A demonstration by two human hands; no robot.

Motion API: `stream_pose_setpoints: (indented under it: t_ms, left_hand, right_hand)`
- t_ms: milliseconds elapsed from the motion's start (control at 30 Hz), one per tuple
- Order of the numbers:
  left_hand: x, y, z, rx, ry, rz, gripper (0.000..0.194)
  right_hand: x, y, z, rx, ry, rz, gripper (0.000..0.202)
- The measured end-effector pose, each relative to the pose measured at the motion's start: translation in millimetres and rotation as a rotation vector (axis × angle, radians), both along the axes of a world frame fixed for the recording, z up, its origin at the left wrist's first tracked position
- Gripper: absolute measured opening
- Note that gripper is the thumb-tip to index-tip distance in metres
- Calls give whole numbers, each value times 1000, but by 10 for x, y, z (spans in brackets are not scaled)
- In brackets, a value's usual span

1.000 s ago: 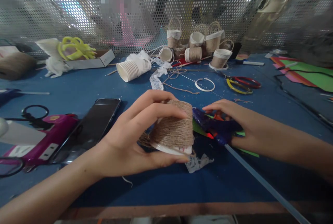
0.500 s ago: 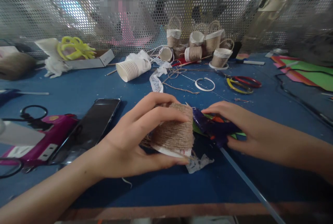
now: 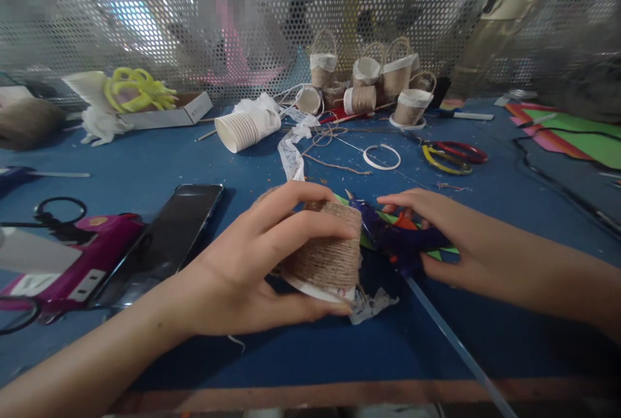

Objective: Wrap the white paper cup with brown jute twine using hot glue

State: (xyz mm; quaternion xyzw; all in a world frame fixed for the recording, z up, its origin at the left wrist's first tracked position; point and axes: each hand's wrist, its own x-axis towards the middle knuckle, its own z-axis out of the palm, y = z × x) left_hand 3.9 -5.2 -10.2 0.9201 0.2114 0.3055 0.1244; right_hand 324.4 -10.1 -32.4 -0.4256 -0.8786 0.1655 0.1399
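My left hand [image 3: 252, 263] grips a paper cup wound with brown twine [image 3: 327, 250], which lies tilted with its white rim toward the table's front edge. A strip of white lace [image 3: 371, 306] hangs from the cup's lower right. Close to the cup's right side, my right hand [image 3: 436, 230] is wrapped round a dark blue glue gun [image 3: 400, 240] with its nozzle pointing up and left. A long clear glue stick [image 3: 456, 337] sticks out of the gun's back. Green and orange pieces lie under the gun.
On the blue table [image 3: 184, 153] are a phone [image 3: 169, 230] and a magenta power strip [image 3: 104, 250] at left. Stacked cups [image 3: 245, 130], twine-wrapped baskets [image 3: 412, 107], a white ring [image 3: 381, 157] and scissors [image 3: 449, 156] stand or lie behind. Coloured sheets [image 3: 577, 133] lie at right.
The fingers of my left hand and the cup have shifted slightly down. The glue gun's nozzle shows more clearly beside the cup, and its glue stick has swung slightly left at the front.
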Motion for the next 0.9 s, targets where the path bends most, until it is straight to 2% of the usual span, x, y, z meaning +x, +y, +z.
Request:
stream_pose_setpoints:
  t_ms: [567,900]
  left_hand:
    - [-2,-11,-1,-4,-37,-15,55]
    - [-3,0,-15,13,-37,-19,54]
  right_hand:
    - [0,-42,-9,-16,-14,-20,73]
    - [-77,-31,-21,92,64,-85,55]
